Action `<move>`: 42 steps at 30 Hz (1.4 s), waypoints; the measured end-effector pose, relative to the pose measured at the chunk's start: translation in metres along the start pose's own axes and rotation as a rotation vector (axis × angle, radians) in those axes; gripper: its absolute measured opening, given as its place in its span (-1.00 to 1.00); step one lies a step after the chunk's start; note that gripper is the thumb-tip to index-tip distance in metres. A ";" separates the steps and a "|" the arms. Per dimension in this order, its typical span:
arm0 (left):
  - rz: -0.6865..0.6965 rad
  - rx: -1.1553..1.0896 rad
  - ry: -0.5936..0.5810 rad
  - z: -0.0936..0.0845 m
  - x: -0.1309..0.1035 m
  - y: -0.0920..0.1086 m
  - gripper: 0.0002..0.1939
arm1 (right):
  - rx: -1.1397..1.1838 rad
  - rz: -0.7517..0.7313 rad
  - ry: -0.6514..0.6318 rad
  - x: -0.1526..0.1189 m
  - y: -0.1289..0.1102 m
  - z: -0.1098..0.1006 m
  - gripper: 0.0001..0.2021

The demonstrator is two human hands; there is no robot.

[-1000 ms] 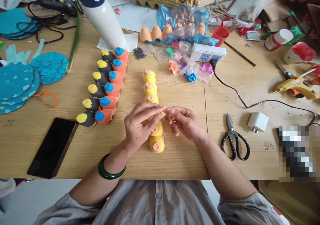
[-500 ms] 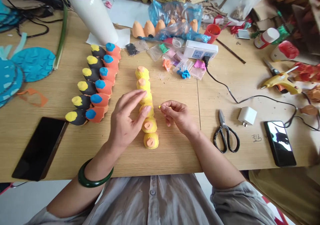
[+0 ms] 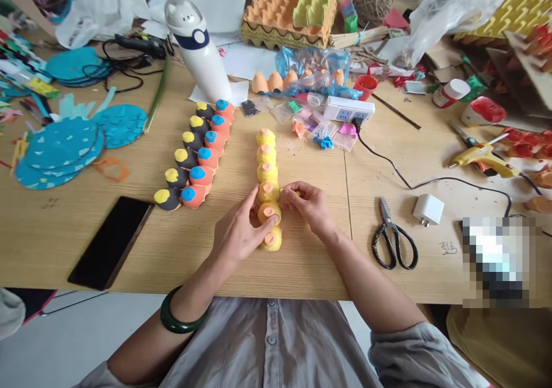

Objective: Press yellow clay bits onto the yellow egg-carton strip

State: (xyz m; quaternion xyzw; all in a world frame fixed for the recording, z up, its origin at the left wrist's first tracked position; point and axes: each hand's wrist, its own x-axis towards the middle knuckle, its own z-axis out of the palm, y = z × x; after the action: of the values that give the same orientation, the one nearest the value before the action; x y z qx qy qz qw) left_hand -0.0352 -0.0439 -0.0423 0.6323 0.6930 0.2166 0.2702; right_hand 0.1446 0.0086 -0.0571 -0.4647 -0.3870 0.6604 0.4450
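Note:
A strip of egg-carton cups (image 3: 267, 172), coated in yellow clay with bare orange tips, stands upright on the table in front of me. My left hand (image 3: 239, 227) is around its nearer cups, thumb on one side and fingers on the other. At the strip's right side, my right hand (image 3: 308, 207) pinches a small bit of yellow clay (image 3: 282, 191), its fingertips close to a middle cup. Further left are a black strip with yellow tips (image 3: 186, 158) and an orange strip with blue tips (image 3: 207, 157), side by side.
Black-handled scissors (image 3: 393, 235) and a white charger (image 3: 428, 210) lie to the right. A dark phone (image 3: 111, 243) is at left. Beyond the strip are clay packets (image 3: 321, 132), a power strip (image 3: 348, 111) with its cord, and a white bottle (image 3: 202, 60). A yellow glue gun (image 3: 485, 157) lies far right.
My left hand has come down from above the strip and closed around its nearer cups. My right hand has moved closer to the strip's side. The view has tilted up and shifted left.

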 end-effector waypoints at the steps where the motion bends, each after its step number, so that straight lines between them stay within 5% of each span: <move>1: -0.018 -0.117 0.005 0.001 0.002 0.000 -0.18 | 0.019 -0.012 0.001 0.000 -0.001 0.000 -0.63; 6: -0.184 -0.896 -0.089 0.006 0.011 0.008 -0.06 | 0.096 -0.105 0.005 -0.004 -0.019 -0.003 -0.64; 11: -0.154 -1.184 -0.052 0.014 0.025 0.025 -0.25 | -0.045 -0.191 0.023 -0.017 -0.046 -0.002 -0.69; 17: 0.170 -1.182 0.072 0.027 0.037 0.027 -0.35 | -0.308 -0.310 0.113 -0.030 -0.043 -0.001 -0.78; 22: 0.287 -1.079 0.127 0.035 0.042 0.023 -0.29 | -0.518 -0.450 0.203 -0.034 -0.024 -0.004 -0.88; 30: 0.225 -1.012 0.168 0.033 0.040 0.024 -0.30 | -0.746 -0.545 0.171 -0.036 -0.019 -0.005 -0.93; 42: 0.221 -1.064 0.073 0.034 0.033 0.027 -0.29 | -0.796 -0.556 0.143 -0.036 -0.019 -0.006 -0.91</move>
State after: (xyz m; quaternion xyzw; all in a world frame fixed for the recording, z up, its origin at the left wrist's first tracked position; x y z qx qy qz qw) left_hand 0.0057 -0.0092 -0.0544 0.4693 0.4260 0.5864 0.5044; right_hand 0.1606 -0.0194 -0.0315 -0.5221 -0.6872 0.2838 0.4179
